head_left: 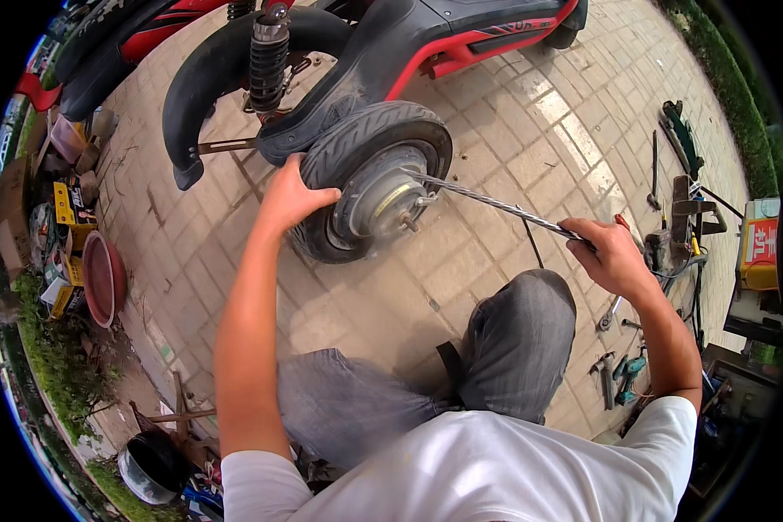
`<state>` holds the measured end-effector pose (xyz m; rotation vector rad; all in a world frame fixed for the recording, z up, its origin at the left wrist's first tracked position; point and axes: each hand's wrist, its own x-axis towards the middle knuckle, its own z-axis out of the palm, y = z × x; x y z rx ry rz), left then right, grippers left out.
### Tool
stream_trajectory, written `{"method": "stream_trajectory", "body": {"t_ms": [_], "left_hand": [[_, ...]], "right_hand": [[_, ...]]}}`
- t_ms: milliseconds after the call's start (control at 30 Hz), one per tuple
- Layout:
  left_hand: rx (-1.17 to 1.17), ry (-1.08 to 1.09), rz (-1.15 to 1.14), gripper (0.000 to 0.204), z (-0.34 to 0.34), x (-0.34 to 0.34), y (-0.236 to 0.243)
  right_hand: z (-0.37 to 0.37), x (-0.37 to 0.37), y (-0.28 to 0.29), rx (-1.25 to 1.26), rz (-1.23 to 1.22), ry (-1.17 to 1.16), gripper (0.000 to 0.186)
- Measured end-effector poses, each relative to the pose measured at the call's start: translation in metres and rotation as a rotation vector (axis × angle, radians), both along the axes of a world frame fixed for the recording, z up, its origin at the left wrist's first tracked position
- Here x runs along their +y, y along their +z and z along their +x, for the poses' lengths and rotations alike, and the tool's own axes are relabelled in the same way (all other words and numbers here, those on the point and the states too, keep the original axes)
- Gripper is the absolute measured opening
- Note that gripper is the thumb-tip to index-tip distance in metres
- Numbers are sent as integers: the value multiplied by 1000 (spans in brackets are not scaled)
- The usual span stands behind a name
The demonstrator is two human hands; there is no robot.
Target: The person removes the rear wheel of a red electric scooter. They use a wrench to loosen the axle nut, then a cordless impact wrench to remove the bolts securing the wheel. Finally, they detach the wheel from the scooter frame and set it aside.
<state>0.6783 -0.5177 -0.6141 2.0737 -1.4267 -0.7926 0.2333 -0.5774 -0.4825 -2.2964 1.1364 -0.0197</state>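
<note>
A black tyre (320, 163) is fitted on a wheel with a grey metal hub (386, 202), which stands tilted on the paving beside a red and black scooter (348, 74). My left hand (294, 196) grips the tyre's left side, thumb on the sidewall and fingers partly hidden behind the tread. Closed round the near end of a long, twisted steel tyre lever (496, 204) is my right hand (607, 252). The lever slants up to the left, and its far tip meets the wheel near the rim's edge. A short axle with a nut sticks out of the hub.
On the right lie a ratchet wrench (609, 315), a teal power tool (632, 372) and several other hand tools. A thin dark rod (531, 237) lies beyond my knee. To the left stand a red basin (103, 278) and yellow-black boxes (71, 204).
</note>
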Motion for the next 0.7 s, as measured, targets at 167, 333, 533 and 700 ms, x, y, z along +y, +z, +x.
{"method": "stream_trajectory", "body": {"t_ms": [167, 333, 533, 700], "left_hand": [[19, -26, -7, 93, -1, 4, 2], [34, -33, -14, 89, 3, 4, 3], [47, -35, -60, 83, 5, 4, -4], [80, -37, -56, 80, 8, 3, -4]], "right_hand": [[36, 2, 45, 155, 9, 91, 27], [65, 8, 67, 276, 0, 71, 24], [89, 12, 82, 185, -115, 183, 22], [112, 10, 91, 251, -137, 226, 21]]}}
